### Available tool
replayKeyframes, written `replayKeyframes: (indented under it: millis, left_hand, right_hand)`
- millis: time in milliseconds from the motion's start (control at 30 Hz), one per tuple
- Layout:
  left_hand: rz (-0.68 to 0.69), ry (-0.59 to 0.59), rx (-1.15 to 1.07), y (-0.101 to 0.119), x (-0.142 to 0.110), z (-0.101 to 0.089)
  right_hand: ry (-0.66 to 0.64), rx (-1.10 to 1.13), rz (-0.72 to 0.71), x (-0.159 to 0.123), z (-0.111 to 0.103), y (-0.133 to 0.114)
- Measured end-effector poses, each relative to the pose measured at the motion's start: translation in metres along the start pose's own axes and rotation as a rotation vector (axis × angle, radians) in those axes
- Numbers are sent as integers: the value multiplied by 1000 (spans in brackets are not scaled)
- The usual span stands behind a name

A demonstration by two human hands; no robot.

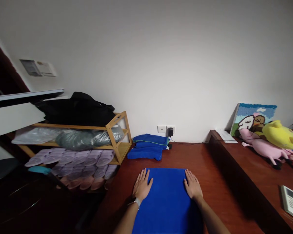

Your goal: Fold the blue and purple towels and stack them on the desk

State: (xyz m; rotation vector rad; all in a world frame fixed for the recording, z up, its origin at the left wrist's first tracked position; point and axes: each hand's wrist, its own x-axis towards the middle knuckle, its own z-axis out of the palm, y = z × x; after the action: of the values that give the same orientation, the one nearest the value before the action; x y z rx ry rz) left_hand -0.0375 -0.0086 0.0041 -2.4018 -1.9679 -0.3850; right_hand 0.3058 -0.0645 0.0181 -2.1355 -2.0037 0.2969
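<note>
A blue cloth (pixel 167 201), perhaps a towel, lies spread flat on the reddish-brown wooden table (pixel 185 156). My left hand (pixel 142 185) rests open at its far left corner, fingers stretched forward, with a light band on the wrist. On the opposite side, my right hand (pixel 193 184) lies flat along the far right corner, fingers also extended. Neither hand grips the cloth. Beyond it, near the wall, sit folded blue cloths (pixel 148 148), one with a green edge. The near end of the spread cloth runs out of view.
Left of the table stands a wooden rack (pixel 123 151) with a black bag (pixel 80 109) and rows of lilac slippers (pixel 81 157). A black plug (pixel 170 131) sits in the wall socket. On the raised right surface are plush toys (pixel 263 148), a picture (pixel 255 118) and a remote control (pixel 292 201).
</note>
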Motion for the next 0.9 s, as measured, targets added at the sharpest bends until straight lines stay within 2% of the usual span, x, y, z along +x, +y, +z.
replayKeyframes:
  millis: [467,900]
  left_hand:
    - [-6,25,-9,-5,2,11]
    - [-12,31,-2,-6,4,14]
  right_hand:
    - [10,20,-2,1,3,1]
    - [-12,23,8,0,0,-1]
